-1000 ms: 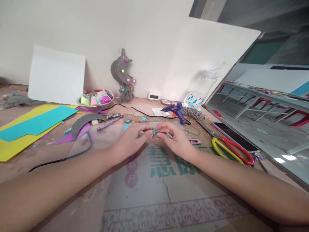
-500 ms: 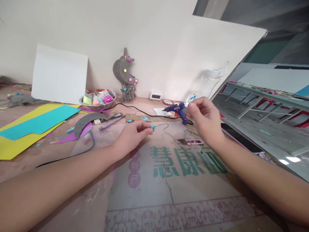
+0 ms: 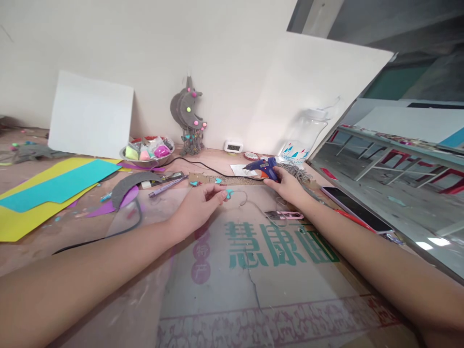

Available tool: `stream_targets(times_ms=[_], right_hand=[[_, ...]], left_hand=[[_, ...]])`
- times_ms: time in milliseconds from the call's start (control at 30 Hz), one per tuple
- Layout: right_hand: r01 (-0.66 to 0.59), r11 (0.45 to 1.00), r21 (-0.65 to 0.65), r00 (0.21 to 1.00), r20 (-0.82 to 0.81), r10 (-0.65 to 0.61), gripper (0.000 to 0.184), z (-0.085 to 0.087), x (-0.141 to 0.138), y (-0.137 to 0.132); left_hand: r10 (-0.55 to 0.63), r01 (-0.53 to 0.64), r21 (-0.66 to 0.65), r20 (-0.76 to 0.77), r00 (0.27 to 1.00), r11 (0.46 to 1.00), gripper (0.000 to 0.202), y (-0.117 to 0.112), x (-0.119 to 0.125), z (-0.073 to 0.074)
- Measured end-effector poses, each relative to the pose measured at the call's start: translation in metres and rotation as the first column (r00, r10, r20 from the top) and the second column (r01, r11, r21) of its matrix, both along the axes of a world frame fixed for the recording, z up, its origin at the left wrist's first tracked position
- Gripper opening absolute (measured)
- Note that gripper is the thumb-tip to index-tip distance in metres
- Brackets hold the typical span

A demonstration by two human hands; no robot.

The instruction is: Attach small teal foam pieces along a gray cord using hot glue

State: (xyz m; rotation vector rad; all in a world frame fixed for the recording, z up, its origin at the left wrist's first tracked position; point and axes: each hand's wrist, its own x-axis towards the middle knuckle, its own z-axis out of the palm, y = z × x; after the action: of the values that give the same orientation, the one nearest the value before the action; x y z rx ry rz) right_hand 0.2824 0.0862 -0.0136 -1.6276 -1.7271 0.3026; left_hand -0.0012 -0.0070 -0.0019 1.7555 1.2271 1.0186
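Between the thumb and fingertips of my left hand is a small turquoise foam piece, with a thin grey cord trailing from it to the right. My right hand is closed round the handle of a blue glue gun, whose nozzle points left over a white paper scrap. Pink-handled thread snips lie on the plastic sheet, in front of my right hand. Two more turquoise bits lie behind my left hand.
At the back hangs a grey moon ornament, near a bowl of coloured clay packets and a small clock. Turquoise and yellow sheets lie left. A phone, a clear jar and grey cord are right.
My right hand has come down from the air onto the glue gun's handle and taken hold of it. My left hand keeps the turquoise piece in nearly the same place.
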Motion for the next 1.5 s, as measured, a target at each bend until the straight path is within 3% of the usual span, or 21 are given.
stream_targets(times_ms=[233, 367, 433, 533, 667, 800, 933, 1133, 1333, 1500], right_hand=[[-0.006, 0.999, 0.047, 1.0, -0.023, 0.007, 0.037, 0.003, 0.003, 0.004], [0.058, 0.988, 0.145, 0.986, -0.161, -0.034, 0.026, 0.016, -0.003, -0.004], [0.054, 0.99, 0.129, 0.962, -0.274, -0.017, 0.032, 0.024, -0.011, -0.014], [-0.112, 0.988, 0.102, 0.912, -0.385, 0.143, 0.034, 0.033, -0.03, -0.035], [-0.335, 0.942, 0.003, 0.895, -0.313, 0.319, 0.028, 0.038, -0.062, -0.069], [-0.361, 0.931, -0.044, 0.89, -0.314, 0.33, 0.024, 0.037, -0.086, -0.094], [-0.405, 0.913, -0.049, 0.869, -0.331, 0.367, 0.022, 0.033, -0.097, -0.102], [-0.275, 0.961, -0.001, 0.91, -0.324, 0.26, 0.025, 0.029, -0.094, -0.099], [-0.254, 0.956, 0.147, 0.925, -0.25, 0.285, 0.027, 0.031, -0.075, -0.088], [-0.28, 0.943, 0.182, 0.923, -0.219, 0.316, 0.028, 0.033, -0.065, -0.085]], left_hand=[[-0.008, 0.008, 0.006, 0.0, 1.0, 1.0, 0.025, 0.0, 0.001, 0.0], [-0.02, 0.02, 0.03, -0.006, 1.0, 0.999, 0.025, 0.001, 0.0, -0.001], [-0.018, 0.019, 0.036, -0.012, 1.0, 0.999, 0.024, 0.0, 0.0, 0.0], [-0.029, 0.03, 0.033, -0.031, 0.999, 0.999, 0.024, -0.003, 0.001, 0.002], [-0.077, 0.08, 0.032, -0.081, 0.994, 0.996, 0.023, -0.007, 0.002, 0.006], [-0.081, 0.086, 0.044, -0.103, 0.991, 0.995, 0.022, -0.007, 0.004, 0.005], [-0.088, 0.089, 0.004, -0.072, 0.993, 0.996, 0.023, -0.006, 0.004, 0.003], [-0.083, 0.082, -0.013, -0.019, 0.996, 0.997, 0.022, -0.006, 0.003, 0.002], [0.042, -0.027, -0.116, 0.125, 0.991, 0.993, 0.022, -0.002, 0.001, 0.007], [0.076, -0.059, -0.089, 0.203, 0.976, 0.994, 0.019, 0.0, -0.001, 0.011]])
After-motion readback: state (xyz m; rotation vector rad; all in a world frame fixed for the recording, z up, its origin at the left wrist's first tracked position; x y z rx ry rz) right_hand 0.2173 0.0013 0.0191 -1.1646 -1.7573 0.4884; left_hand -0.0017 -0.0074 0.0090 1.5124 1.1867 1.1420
